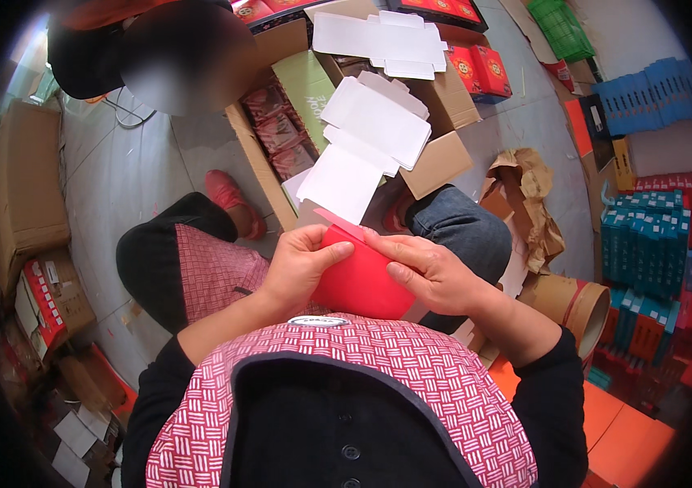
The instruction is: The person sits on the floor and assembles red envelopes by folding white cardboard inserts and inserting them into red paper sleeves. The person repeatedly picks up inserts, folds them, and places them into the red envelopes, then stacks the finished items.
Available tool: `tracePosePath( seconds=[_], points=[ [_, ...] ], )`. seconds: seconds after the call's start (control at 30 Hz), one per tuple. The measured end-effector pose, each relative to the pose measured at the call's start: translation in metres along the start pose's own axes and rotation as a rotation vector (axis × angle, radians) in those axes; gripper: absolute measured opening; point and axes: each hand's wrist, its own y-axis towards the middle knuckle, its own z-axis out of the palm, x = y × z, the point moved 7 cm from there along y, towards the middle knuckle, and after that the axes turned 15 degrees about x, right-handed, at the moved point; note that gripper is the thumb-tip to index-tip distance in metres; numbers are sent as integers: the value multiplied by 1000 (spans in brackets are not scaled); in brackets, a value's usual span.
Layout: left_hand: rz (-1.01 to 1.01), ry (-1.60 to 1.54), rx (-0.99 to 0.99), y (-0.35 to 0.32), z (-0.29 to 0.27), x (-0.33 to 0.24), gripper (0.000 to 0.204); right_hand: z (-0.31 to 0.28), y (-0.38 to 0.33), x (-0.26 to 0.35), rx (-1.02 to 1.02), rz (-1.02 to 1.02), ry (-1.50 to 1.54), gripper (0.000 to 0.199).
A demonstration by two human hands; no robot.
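Between my two hands, just above my lap, is a red card box (366, 286), with a narrow flap standing up along its far edge. My left hand (301, 267) grips its left side, thumb on the near face and fingers behind. The right hand (437, 273) holds the upper right side, its fingers pressed along the flap's edge and the thumb lower on the face. My fingers cover part of the rim. Beyond them, unfolded white cartons (378, 122) lie over an open cardboard box (263, 175), which contains red packets (284, 146) and a green printed box (301, 91).
Another person (187, 53) is at the far left. On the right stand crumpled brown paper (534, 207), a cardboard tube (565, 305) and stacked teal boxes (645, 240). Orange boxes (618, 435) lie near my right elbow. Large cartons (30, 191) line the left side.
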Motion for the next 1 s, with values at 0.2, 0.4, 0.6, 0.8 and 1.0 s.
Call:
tracePosePath(
  seconds=[0.2, 0.4, 0.6, 0.8, 1.0],
  points=[
    [12, 22, -23, -1, -2, 0, 17, 3, -1, 8, -4, -19, -55, 45],
    [107, 254, -28, 15, -3, -22, 14, -2, 2, -11, -75, 40, 110, 52],
    [575, 803, -341, 22, -19, -80, 64, -29, -23, -26, -723, -220, 670, 55],
    [330, 210, 158, 50, 32, -35, 57, 5, -65, -51, -912, -201, 899, 47],
    [214, 251, 298, 67, 67, 1, 43, -3, -123, -83, -1119, -162, 890, 36]
  ],
)
